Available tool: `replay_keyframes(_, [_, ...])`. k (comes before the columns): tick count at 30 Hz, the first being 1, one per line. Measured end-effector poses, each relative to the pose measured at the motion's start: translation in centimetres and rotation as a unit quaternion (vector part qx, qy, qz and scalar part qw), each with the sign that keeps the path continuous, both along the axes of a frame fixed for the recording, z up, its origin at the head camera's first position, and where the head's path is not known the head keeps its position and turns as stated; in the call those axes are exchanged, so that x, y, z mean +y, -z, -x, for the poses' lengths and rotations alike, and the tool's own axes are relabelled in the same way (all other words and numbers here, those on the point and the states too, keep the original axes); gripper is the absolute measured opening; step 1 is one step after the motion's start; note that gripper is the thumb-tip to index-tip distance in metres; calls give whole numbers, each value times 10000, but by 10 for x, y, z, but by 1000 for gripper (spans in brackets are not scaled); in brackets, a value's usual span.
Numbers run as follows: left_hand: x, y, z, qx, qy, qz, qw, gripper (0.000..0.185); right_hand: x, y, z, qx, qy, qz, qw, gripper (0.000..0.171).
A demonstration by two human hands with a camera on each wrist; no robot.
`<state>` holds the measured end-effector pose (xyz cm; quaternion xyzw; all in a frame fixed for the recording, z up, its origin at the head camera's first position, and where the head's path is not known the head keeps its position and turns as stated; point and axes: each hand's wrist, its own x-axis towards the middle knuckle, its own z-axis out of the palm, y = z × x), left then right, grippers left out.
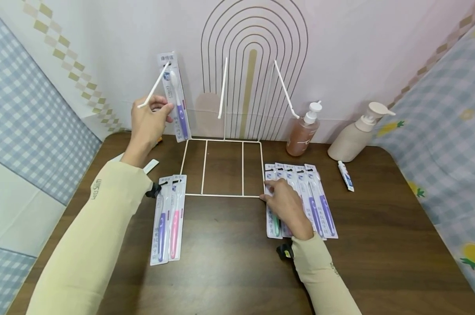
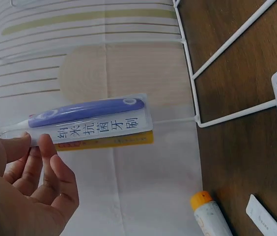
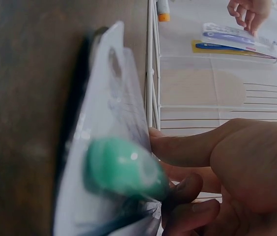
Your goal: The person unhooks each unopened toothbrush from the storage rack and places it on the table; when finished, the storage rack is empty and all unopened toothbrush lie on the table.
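My left hand (image 1: 148,120) pinches the edge of a packaged purple toothbrush (image 1: 182,118), upright at the left prong of a white wire rack (image 1: 221,195). The prong passes at the hole near the package's top. My right hand (image 1: 284,201) has its thumb and forefinger at the rack's front right corner, gripping the wire. Beneath that hand lies a packaged green toothbrush (image 3: 124,167), its handle close to the curled fingers. More packaged toothbrushes (image 1: 322,201) overlap in a row to its right, partly hidden by the hand.
A packaged purple toothbrush (image 1: 161,232) and a packaged pink toothbrush (image 1: 176,227) lie front left. Amber (image 1: 302,135) and beige (image 1: 349,140) pump bottles stand back right, near a small toothpaste tube (image 1: 345,176). An orange-capped tube (image 2: 209,214) sits behind the left forearm. Two prongs (image 1: 223,87) jut forward.
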<state>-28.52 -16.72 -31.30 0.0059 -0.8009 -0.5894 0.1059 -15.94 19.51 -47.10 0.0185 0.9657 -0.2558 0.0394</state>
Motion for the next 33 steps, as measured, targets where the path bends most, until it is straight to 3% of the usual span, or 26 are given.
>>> replay_keyframes(5, [4, -4, -5, 36, 10, 241, 9997, 9, -8, -17, -7, -101, 42, 140, 9998, 55])
replay_keyframes(11, [10, -9, -13, 123, 80, 979, 9951, 27, 5, 7, 4, 68, -8, -4, 10000, 56])
replay_keyframes(19, [23, -9, -27, 439, 311, 726, 9959, 17, 7, 9, 3, 9, -8, -26, 10000, 56])
replay_keyframes(22, [26, -5, -37, 485, 381, 797, 9949, 18, 7, 14, 6, 0, 30, -60, 10000, 57])
replay_keyframes(27, [28, 7, -59, 194, 543, 1147, 9917, 25, 4, 15, 6, 16, -19, -80, 10000, 57])
replay_keyframes(33, [24, 28, -80, -74, 635, 884, 9940, 24, 5, 16, 6, 48, -2, -92, 9999, 57])
